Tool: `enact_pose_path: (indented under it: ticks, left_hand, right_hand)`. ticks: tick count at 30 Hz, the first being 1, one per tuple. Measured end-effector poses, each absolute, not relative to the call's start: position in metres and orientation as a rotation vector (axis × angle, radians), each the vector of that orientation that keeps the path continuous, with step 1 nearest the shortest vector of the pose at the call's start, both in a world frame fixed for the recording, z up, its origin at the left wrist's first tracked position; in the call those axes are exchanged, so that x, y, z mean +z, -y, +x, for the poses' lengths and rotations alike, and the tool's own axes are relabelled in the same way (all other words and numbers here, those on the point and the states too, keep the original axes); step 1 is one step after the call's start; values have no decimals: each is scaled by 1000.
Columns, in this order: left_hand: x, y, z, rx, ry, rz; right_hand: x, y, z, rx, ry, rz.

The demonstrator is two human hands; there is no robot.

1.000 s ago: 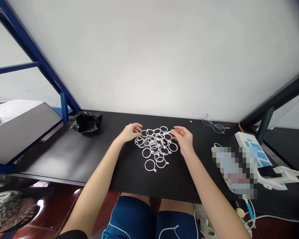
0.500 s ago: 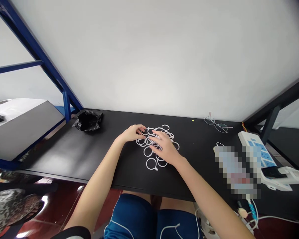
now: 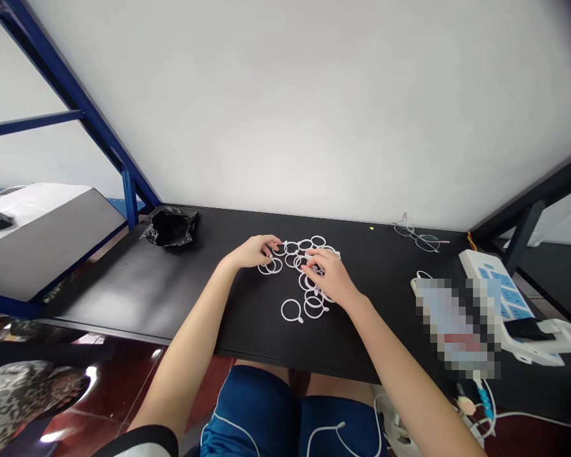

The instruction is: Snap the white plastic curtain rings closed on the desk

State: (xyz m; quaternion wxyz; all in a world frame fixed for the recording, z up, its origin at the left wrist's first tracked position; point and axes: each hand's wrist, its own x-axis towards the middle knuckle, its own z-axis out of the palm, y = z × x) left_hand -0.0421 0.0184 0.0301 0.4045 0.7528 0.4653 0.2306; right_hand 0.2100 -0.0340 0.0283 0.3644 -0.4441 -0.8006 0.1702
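Note:
Thin white rings (image 3: pixel 301 320), each with a small knob on its edge, lie loosely on the black table (image 3: pixel 209 292). Over the left side of the group is my left hand (image 3: pixel 251 252), its thumb and fingers apart, touching a few rings. My right hand (image 3: pixel 334 277) rests on the thicker cluster to the right. Its fingers are bent and spread above the rings and cover part of them. A single ring lies nearest me, a little away from the others.
A crumpled black plastic bag (image 3: pixel 171 228) stands open at the back left. Eyeglasses (image 3: pixel 427 240) lie at the back right. Further right are a phone (image 3: pixel 450 324), blurred out, a white power strip (image 3: pixel 476 263) and cables. Blue metal frame bars (image 3: pixel 92 130) rise at the left.
My right hand has slid right, dragging several rings with it. A gap now separates them from the few rings by my left hand, which has shifted slightly left.

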Motion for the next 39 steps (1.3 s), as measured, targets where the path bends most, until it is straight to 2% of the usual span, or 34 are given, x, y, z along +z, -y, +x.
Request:
enact_pose_path:
  ticks: [8,14,23,39]
  left_hand:
    - [33,-18,-42,668,-1174,1867]
    - [40,-15,-38,808,-1140,1571]
    - [55,-15,-43,1177,-1184,1262]
    - [35,-28,-54,1070,-1420,1418]
  right_hand:
    - [35,32,218,454,1810,-1226]
    - [33,32,217,411,1717,-1204]
    - [34,35,215,395,1701,-1179]
    - [33,34,214,432,1692,-1161]
